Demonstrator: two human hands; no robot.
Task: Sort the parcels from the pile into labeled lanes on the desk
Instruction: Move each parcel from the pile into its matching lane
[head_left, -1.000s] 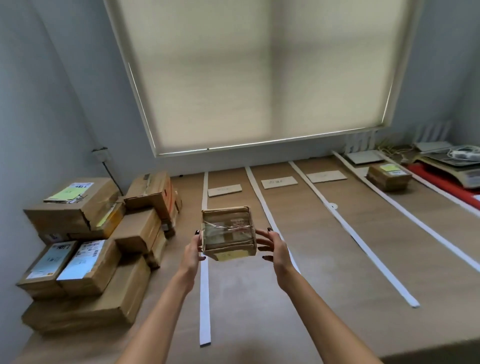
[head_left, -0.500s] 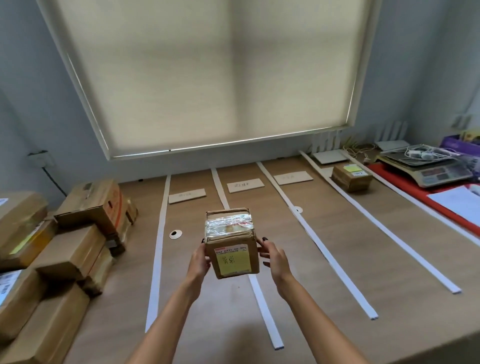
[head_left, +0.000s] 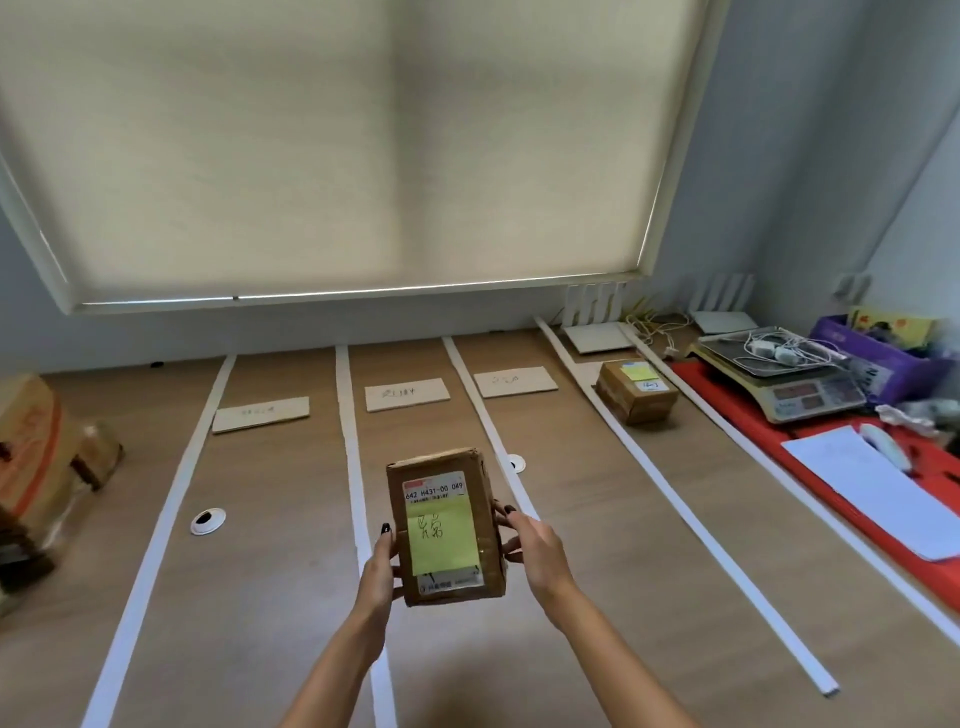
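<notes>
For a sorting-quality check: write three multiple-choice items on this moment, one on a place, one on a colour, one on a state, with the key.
1. Where does the one parcel already sorted sit?
A. far-right lane
B. far-left lane
C. on the scale

2. What colour is the handwritten note on the held parcel?
A. pink
B. yellow
C. blue

3. How is the held parcel supported?
A. lying on the desk
B. in one hand
C. lifted between both hands

Key: A, it lies beyond the rightmost strip; B, the note is yellow; C, left hand and right hand press its sides above the desk.
</notes>
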